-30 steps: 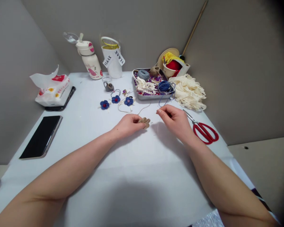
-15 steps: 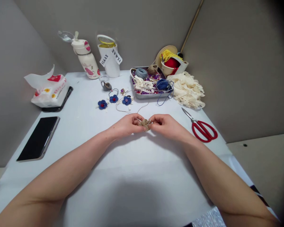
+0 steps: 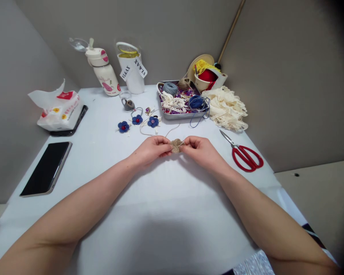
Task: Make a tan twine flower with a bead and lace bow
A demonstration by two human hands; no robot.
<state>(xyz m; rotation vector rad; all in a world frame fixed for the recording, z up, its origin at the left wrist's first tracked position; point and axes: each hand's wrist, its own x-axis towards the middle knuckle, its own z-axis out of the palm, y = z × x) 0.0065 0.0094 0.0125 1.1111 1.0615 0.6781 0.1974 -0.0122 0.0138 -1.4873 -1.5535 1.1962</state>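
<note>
Through the head feed, I have the left hand (image 3: 153, 149) pinching the small tan, twine-like flower (image 3: 176, 146) by its left edge and the right hand (image 3: 199, 149) closed on its right edge, a thin pale strand (image 3: 181, 144) between the fingers. Beyond the left fingers I see three dark-blue, bead-centred flowers (image 3: 137, 120); right of the right fingers lie red-handled metal scissors (image 3: 248, 158).

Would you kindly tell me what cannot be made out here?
Head view:
Tan flower: side edges hidden by the left hand and right hand.
Dark object: mostly covered by the tissue pack.
Tissue pack's fine print: too small.
Silvery item: cut off by the bottom edge.
</note>
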